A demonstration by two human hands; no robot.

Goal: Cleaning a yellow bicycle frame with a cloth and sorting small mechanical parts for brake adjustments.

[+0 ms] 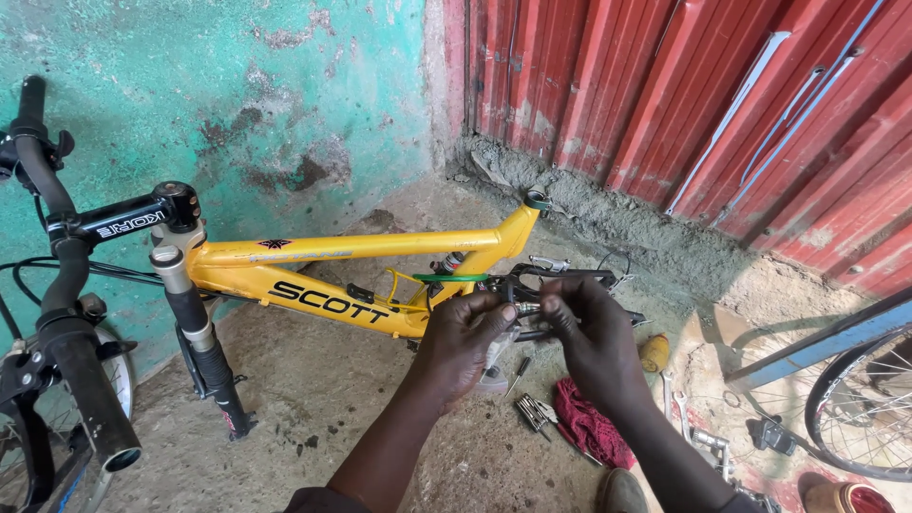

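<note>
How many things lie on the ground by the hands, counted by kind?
Red rag: 1
Multi-tool: 1
Screwdriver: 1
Spanner: 1
Yellow bottle: 1
Total: 5

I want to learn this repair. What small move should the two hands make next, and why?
Probably steady the small silver metal part with the left hand while the right hand turns it: both pinch it beside the yellow bicycle frame.
</note>
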